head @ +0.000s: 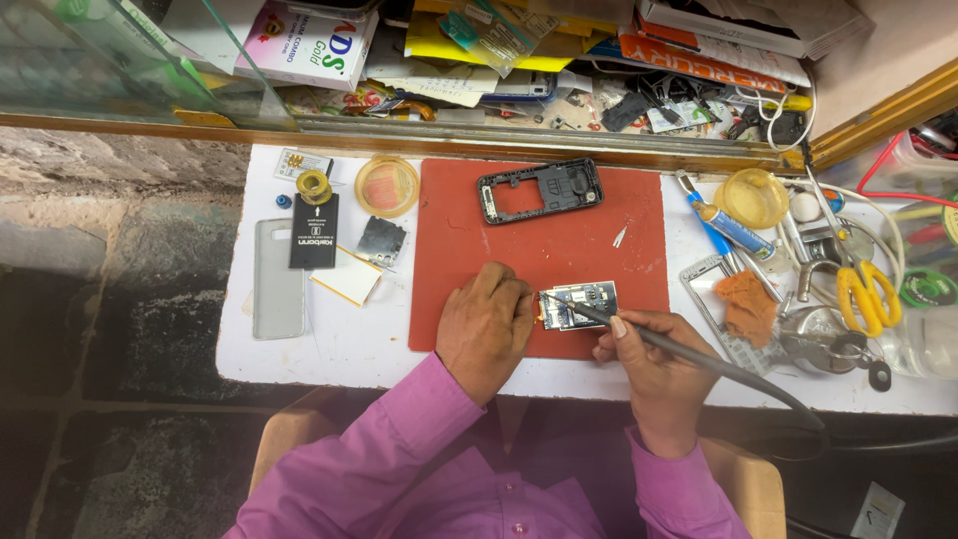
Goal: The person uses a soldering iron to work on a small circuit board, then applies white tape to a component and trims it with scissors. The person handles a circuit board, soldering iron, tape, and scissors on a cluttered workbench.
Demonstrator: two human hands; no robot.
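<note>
**A:** Where is the circuit board?

**B:** The small phone circuit board (pixel 579 304) lies flat near the lower edge of the red work mat (pixel 559 235), a little right of the frame's centre, between the two hands.

**A:** What is the left hand doing?

**B:** The left hand (pixel 486 327) rests knuckles-up on the mat, just left of the board. Its fingers are curled together with the tips against the board's left edge; whether they pinch something thin there I cannot tell.

**A:** And the right?

**B:** The right hand (pixel 654 359) is wrapped around the dark handle of a soldering iron (pixel 639 334), held like a pen between thumb and forefinger. The tip points up and left and touches the board near its left end. The iron's black cable (pixel 788 409) runs off toward the lower right.

**A:** What else lies on the mat?

**B:** A black phone frame (pixel 540 190) sits at its upper middle, well apart from the board.

**A:** And around it?

**B:** On the white table (pixel 339 344) left of the mat there are a clear phone case (pixel 277 279), a black phone battery (pixel 314 232) and a round yellow lid (pixel 387 186). On the right lie yellow-handled scissors (pixel 863 289), an orange cloth (pixel 746 305) on a silver phone frame and a blue-and-white tube (pixel 726 225).
</note>
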